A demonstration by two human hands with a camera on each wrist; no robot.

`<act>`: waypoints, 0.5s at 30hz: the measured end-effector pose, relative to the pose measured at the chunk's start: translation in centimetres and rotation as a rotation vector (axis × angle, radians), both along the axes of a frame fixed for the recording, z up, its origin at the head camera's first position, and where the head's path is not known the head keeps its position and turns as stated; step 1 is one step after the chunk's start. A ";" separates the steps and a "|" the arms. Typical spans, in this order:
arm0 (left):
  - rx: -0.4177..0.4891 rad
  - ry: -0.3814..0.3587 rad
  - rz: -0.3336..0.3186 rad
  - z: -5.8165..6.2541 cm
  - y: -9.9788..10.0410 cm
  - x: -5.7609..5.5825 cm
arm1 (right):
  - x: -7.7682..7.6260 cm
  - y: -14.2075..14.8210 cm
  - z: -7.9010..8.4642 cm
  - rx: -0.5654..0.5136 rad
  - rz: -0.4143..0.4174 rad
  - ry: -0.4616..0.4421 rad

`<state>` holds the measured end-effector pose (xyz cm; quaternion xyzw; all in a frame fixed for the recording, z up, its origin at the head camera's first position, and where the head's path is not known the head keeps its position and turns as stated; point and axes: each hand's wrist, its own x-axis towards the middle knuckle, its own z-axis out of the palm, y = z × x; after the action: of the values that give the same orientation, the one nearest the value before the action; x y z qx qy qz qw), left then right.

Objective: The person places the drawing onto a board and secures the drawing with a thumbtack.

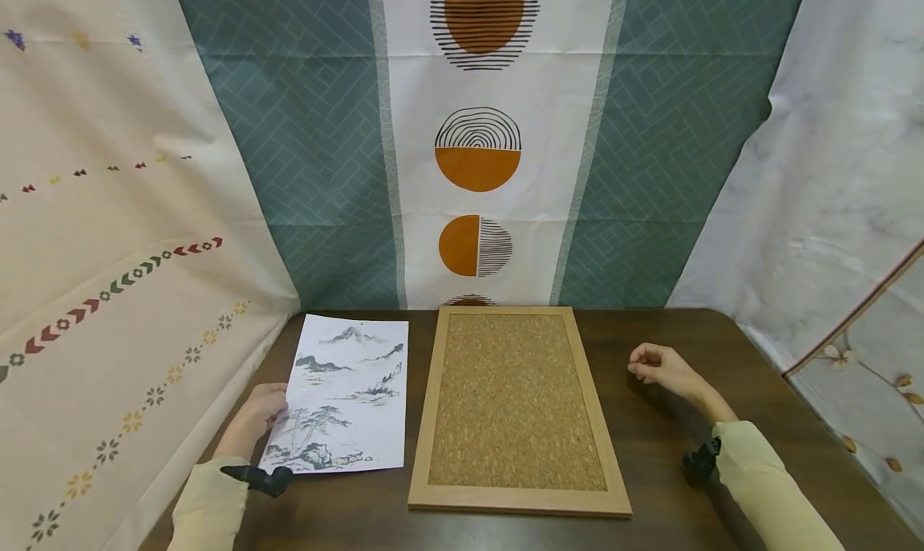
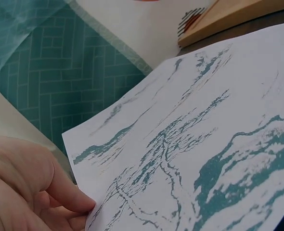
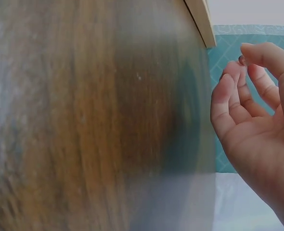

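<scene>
My left hand (image 1: 261, 411) pinches the left edge of a white sheet of paper (image 1: 382, 447) printed with ink-style mountains, trees and rocks. The left wrist view shows thumb and fingers at the border of this sheet (image 2: 257, 86), which looks lifted and slightly bowed. To the right of the paper lies a cork board (image 1: 516, 399) in a light wooden frame. My right hand (image 1: 664, 370) is raised beyond the board's right side, fingers bent. In the right wrist view, a small brownish round thing (image 3: 241, 60) shows at the thumb tip, pinched against a fingertip; its kind is too small to make out.
Everything is over a dark brown wooden table (image 1: 635, 487). Behind it hangs a green and white curtain (image 1: 310, 174) with orange circles. A patterned cream cloth (image 1: 108, 294) borders the left, and a white marbled cloth (image 1: 830, 214) the right.
</scene>
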<state>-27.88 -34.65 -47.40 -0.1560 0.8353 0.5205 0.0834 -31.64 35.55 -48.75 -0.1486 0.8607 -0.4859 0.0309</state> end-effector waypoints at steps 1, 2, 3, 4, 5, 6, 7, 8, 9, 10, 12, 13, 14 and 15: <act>0.002 -0.001 0.002 0.0 0.0 0.0 | -0.1 0.0 -0.1 -0.014 -0.009 -0.003; 0.008 -0.005 0.005 0.0 -0.1 -0.1 | -0.2 0.0 -0.2 -0.026 -0.014 -0.005; 0.012 -0.008 0.005 -0.1 -0.1 -0.1 | -0.3 0.0 -0.3 -0.035 -0.020 -0.008; 0.013 -0.010 0.005 -0.1 -0.1 -0.1 | -0.3 0.0 -0.4 -0.038 -0.018 -0.010; 0.013 -0.013 0.006 -0.1 -0.1 -0.1 | -0.4 0.0 -0.4 -0.044 -0.019 -0.012; 0.010 -0.015 0.009 -0.1 0.0 -0.1 | -0.4 -0.1 -0.5 -0.045 -0.016 -0.015; 0.011 -0.016 0.008 -0.1 0.1 0.0 | -0.4 -0.1 -0.5 -0.051 -0.024 -0.021; 0.014 -0.015 0.000 0.0 0.1 0.0 | -0.4 -0.1 -0.5 -0.051 -0.024 -0.023; 0.011 -0.012 -0.004 0.0 0.2 0.0 | -0.4 -0.1 -0.5 -0.056 -0.032 -0.028; 0.012 -0.009 -0.007 0.1 0.3 0.0 | -0.4 -0.2 -0.5 -0.058 -0.034 -0.030; 0.026 -0.004 -0.013 0.1 0.2 0.0 | -0.4 -0.2 -0.3 -0.067 -0.040 -0.031; 0.041 -0.001 -0.014 0.1 0.2 -0.1 | -0.4 -0.3 -0.3 -0.079 -0.049 -0.034; 0.053 0.003 -0.019 0.0 0.1 -0.1 | -0.4 -0.3 -0.2 -0.084 -0.050 -0.033; 0.066 0.004 -0.015 -0.1 0.1 -0.1 | -0.4 -0.3 -0.1 -0.092 -0.052 -0.033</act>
<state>-27.97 -34.54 -47.45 -0.1458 0.8191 0.5472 0.0910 -32.06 35.22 -48.90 -0.1192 0.8404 -0.5280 0.0255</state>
